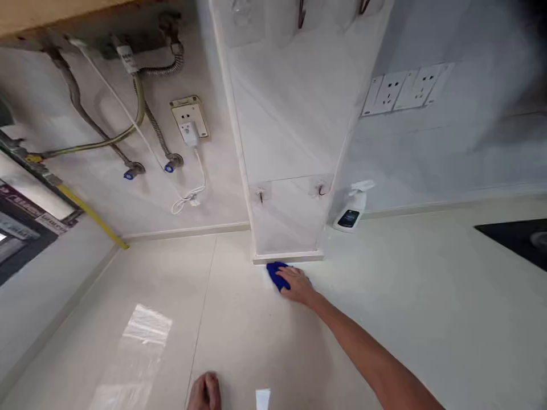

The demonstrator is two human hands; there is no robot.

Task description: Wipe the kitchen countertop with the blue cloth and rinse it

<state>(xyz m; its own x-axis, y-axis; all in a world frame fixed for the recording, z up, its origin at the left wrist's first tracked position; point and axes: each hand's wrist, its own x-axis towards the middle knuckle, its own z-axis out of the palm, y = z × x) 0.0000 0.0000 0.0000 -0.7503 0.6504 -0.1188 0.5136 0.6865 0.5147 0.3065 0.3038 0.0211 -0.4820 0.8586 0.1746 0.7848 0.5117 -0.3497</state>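
right now the right hand (299, 286) is stretched far out over the pale countertop (384, 296), its fingers curled down and pressed onto a blue cloth (277, 275), which lies flat on the counter just in front of the base of the white wall column (286, 171). the cloth peeks out from under the fingertips on the side toward the column, nearly touching the column's low skirting edge. the left hand (205, 392) sits at the bottom edge of the view, well apart from the cloth, resting on the counter with its fingers folded in loosely; whether it holds anything i cannot tell, since only part of it shows. a white spray bottle (351, 206) with a dark label stands against the wall just beside the column, on its right side. on the wall to the left there is a socket (190, 117) with a white plug and a coiled cord hanging below it, and near it flexible hoses (158, 131) run down to blue-capped valves. a row of white sockets (401, 88) sits on the wall to the right, and a dark hob (515, 239) edges in at the far right of the counter
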